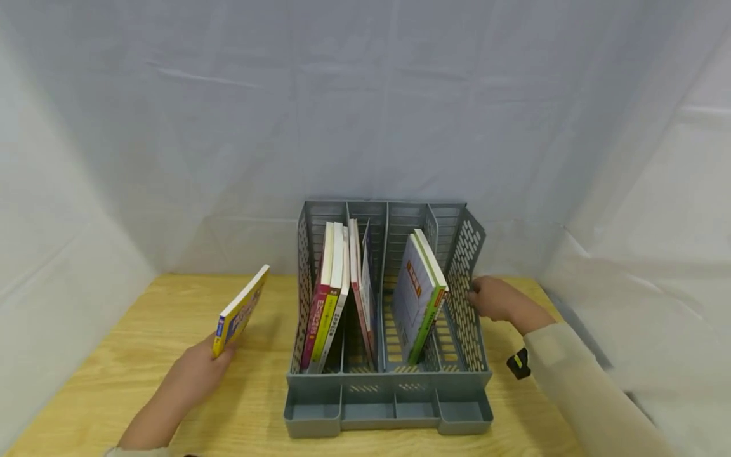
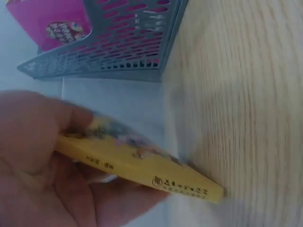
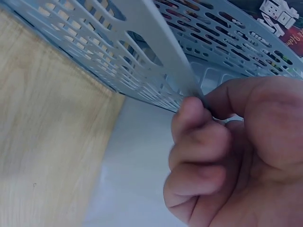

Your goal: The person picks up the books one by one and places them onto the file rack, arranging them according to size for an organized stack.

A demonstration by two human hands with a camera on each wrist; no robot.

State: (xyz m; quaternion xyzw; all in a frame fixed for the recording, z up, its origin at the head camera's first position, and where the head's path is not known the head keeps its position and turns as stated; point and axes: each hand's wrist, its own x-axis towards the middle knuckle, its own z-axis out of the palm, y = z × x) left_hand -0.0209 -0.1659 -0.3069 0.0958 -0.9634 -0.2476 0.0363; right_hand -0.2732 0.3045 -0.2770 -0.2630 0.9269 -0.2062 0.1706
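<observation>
In the head view my left hand (image 1: 197, 371) grips a thin yellow book (image 1: 242, 312) upright, to the left of a grey plastic book rack (image 1: 389, 378). The left wrist view shows the yellow spine (image 2: 142, 166) between thumb and fingers. On the other side, my right hand (image 1: 498, 299) pinches the edge of the rack's perforated right side panel (image 1: 465, 279). The right wrist view has thumb and index finger on that edge, the other fingers curled below. Several books (image 1: 327, 304) lean in the leftmost section, slimmer ones (image 1: 361, 298) beside them, and a grey-and-green pair (image 1: 419, 298) right of centre.
The rack stands on a wood-grain table (image 1: 257, 406), with a row of shallow trays (image 1: 368, 406) along its front. White sheeting (image 1: 388, 114) hangs behind and at both sides. A small black object (image 1: 518, 364) shows by the right wrist.
</observation>
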